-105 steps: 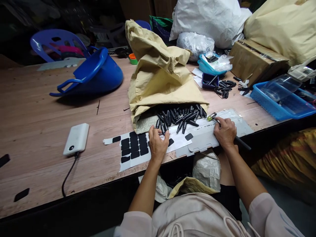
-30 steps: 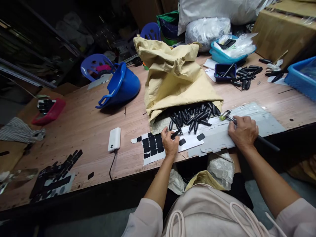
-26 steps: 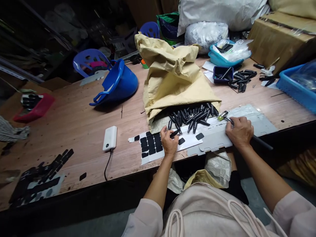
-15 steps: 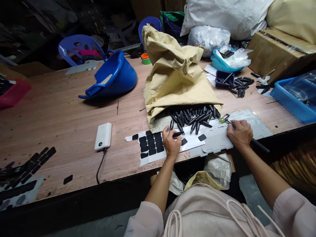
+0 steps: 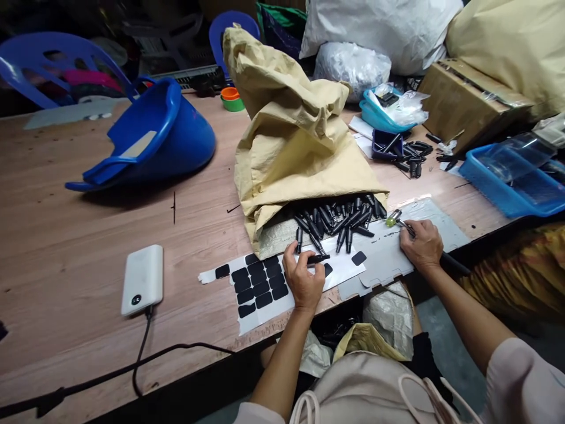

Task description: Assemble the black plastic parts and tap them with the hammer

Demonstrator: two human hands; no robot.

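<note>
At a wood-grain table [image 5: 101, 229], a person works with both bare hands. The left hand [image 5: 304, 280], its fingers bent and drawn close together, holds a slim black cylindrical piece [image 5: 318, 258] whose tip points towards the right hand. That piece lies nearly level in the grip, just in front of a loose heap of similar black cylindrical pieces [image 5: 348, 221] in the mouth of a large beige cloth sack [image 5: 304, 153].

The right hand [image 5: 422, 244] is closed around a hammer-like tool [image 5: 392, 218] with a yellow-green and metallic head and a long dark handle. The head sits just beyond the fingers, near the heap, while the handle sticks out on the other side of the fist. Beneath this hand is a flat grey-white board [image 5: 392, 259] (whether the knuckles actually touch it cannot be told).

Beside the left hand, a white paper sheet [image 5: 265, 317] carries rows of black rounded-rectangle patches [image 5: 261, 288]. Further left, a white rectangular device [image 5: 143, 277] with a round dark spot has a black cable [image 5: 142, 353] plugged into it. Behind that device, a deep blue plastic basin [image 5: 189, 135] lies tipped on its side, well apart from both hands.
</note>
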